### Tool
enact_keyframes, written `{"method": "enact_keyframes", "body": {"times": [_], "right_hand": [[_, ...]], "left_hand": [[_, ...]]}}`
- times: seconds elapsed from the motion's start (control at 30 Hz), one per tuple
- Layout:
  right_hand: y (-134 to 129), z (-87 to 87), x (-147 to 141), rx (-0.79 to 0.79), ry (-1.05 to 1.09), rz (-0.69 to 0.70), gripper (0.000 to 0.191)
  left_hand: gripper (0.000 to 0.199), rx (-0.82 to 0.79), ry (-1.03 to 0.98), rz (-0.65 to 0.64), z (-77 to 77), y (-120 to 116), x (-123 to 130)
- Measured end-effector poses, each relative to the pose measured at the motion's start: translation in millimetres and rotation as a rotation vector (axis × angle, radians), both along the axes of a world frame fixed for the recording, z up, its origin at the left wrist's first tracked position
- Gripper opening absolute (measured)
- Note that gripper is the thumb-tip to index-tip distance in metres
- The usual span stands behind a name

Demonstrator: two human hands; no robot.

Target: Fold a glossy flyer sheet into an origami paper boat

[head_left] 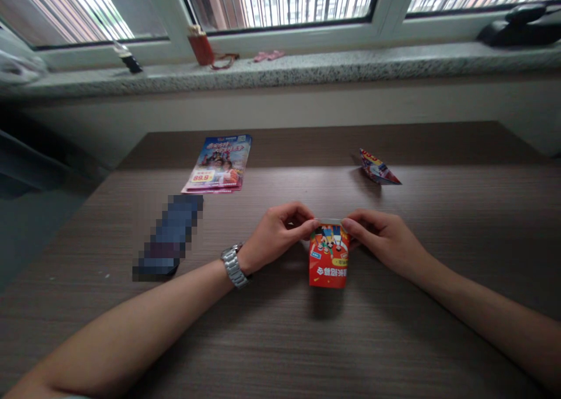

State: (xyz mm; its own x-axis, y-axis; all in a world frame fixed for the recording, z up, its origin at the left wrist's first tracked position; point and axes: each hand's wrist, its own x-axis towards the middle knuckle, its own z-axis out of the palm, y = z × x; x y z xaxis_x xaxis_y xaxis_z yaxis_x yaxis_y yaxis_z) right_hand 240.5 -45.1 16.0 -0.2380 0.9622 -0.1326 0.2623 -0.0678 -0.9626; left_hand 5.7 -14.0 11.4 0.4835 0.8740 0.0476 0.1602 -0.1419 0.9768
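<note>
Two bare forearms reach in from the near edge of a wood-grain counter (280, 305), and both hands are working on the same small piece of paper. The left hand (276, 232), with a steel-link wristwatch (234, 264) on its wrist, and the right hand (379, 241) are curled inward, pinching the top edge of a folded red printed paper (328, 259) from either side. Their fingertips nearly meet there, and the fingers hide part of that edge, so how the folds run beneath them is impossible to make out. The paper hangs upright between the hands, close above the counter, its lower part showing cartoon figures and upside-down lettering. Farther off lie a flat colourful leaflet (218, 164) and, to the right, a small pointed paper fold (377, 167) in similar print. Left of the hands is a dark oblong object (169, 238), pixelated beyond recognition. Along the granite windowsill (280, 72) sit a red container (200, 45), a small pink item (268, 55) and a black object (521, 28), the last cut off by the frame.
</note>
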Motion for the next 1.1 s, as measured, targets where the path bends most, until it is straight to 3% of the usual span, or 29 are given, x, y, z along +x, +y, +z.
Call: {"method": "enact_keyframes", "body": {"times": [0.4, 1.1], "right_hand": [[1.1, -5.8, 1.6, -0.093, 0.089, 0.047, 0.042], [0.1, -2.1, 3.9, -0.031, 0.030, 0.085, 0.037]], "left_hand": [[0.027, -0.018, -0.046, 0.059, -0.5, 0.8, -0.7], [0.025, -0.079, -0.090, 0.038, 2.7, 0.4, -1.1]]}}
